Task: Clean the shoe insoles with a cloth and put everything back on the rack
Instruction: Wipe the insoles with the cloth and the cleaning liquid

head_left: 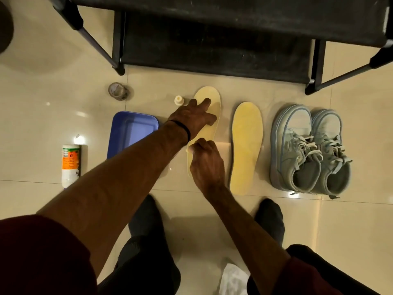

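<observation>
Left hand [194, 116] presses flat, fingers spread, on a pale insole [209, 96] while right hand [207, 165] curls below them, apparently rubbing; the second insole [246, 145] likely comes next.

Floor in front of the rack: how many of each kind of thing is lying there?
Insoles: 2 — pale insole under both hands, yellow insole
Shoes: 2 — left shoe, right shoe
Blue tray: 1
Bottle: 1
Small cap: 1
Tape roll: 1
White cloth: 1
Total: 9
</observation>
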